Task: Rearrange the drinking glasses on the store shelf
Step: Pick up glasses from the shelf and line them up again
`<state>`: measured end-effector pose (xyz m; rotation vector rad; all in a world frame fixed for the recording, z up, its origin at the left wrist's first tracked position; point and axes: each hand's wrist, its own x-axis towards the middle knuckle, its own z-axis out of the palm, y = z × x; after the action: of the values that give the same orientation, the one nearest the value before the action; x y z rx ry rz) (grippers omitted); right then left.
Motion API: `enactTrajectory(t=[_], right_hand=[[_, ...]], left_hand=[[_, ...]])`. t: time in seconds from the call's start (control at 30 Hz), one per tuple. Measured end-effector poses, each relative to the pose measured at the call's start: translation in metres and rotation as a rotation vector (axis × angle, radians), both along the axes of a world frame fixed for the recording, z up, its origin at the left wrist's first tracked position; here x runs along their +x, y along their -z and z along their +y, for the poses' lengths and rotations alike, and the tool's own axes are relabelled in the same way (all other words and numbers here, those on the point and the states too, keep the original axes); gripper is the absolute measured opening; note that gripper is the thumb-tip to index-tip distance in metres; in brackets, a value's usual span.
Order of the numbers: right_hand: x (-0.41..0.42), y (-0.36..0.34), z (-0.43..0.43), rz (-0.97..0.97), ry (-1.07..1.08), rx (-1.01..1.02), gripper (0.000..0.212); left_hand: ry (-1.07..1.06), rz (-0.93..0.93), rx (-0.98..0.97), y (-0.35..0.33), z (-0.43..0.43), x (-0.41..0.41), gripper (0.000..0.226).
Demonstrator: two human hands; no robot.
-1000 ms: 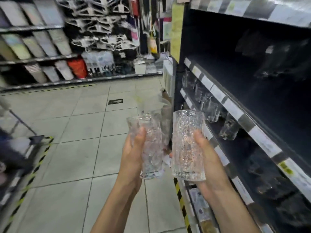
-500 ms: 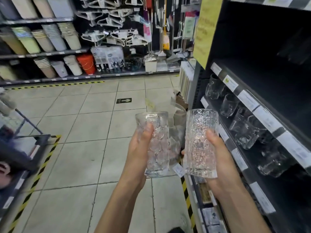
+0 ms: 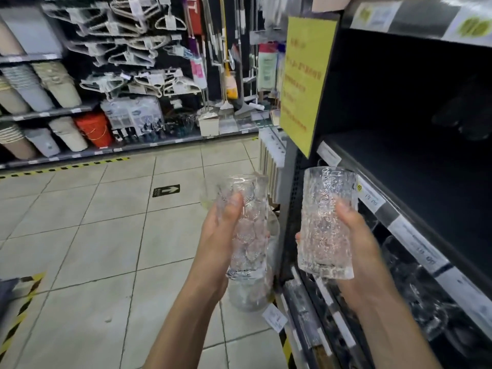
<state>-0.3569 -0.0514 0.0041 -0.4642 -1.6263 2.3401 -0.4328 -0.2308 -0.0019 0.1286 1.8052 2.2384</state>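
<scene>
In the aisle, just off the front edge of the dark shelf [image 3: 394, 215], both forearms reach up and forward. The left hand [image 3: 218, 241] has a dimpled glass [image 3: 251, 235] upright over the tiled floor [image 3: 93, 235], thumb laid up its near side, fingers wrapped behind and clamped on it. The right hand [image 3: 359, 257] holds a bark-textured glass [image 3: 326, 225] upright in front of the shelf's label strip, its fingers [image 3: 298, 237] curled round the far side and thumb pressed on the front. The two glasses sit side by side, not touching. More clear glasses [image 3: 426, 296] stand on the shelf level below.
</scene>
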Motion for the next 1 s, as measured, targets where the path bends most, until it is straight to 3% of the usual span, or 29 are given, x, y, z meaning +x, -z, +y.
enactTrajectory(t=[0.23,0.33,0.47,0.57,0.77,0.9,1.0], right_hand=[[-0.022,-0.008,0.048,0.029,0.195,0.005,0.075],[-0.019,-0.011,0.067,0.011,0.307,0.022,0.087],[-0.008,-0.024,0.081,0.005,0.514,0.053,0.084],[0.001,-0.028,0.084,0.006,0.641,0.043,0.085],[0.01,-0.032,0.08,0.007,0.878,-0.008,0.129],[0.014,-0.03,0.079,-0.037,0.983,0.076,0.133],[0.017,-0.03,0.078,-0.089,1.098,0.178,0.124]], left_hand=[[0.186,-0.003,0.025,-0.001,0.07,-0.067,0.089],[0.326,-0.005,0.046,-0.006,0.11,-0.085,0.089],[0.523,0.002,0.052,-0.017,0.16,-0.102,0.097],[0.704,0.014,0.051,-0.023,0.19,-0.112,0.091],[0.957,0.055,0.018,-0.034,0.233,-0.12,0.098],[1.075,0.092,0.044,-0.045,0.25,-0.127,0.058],[1.171,0.171,0.076,-0.046,0.268,-0.142,0.056]])
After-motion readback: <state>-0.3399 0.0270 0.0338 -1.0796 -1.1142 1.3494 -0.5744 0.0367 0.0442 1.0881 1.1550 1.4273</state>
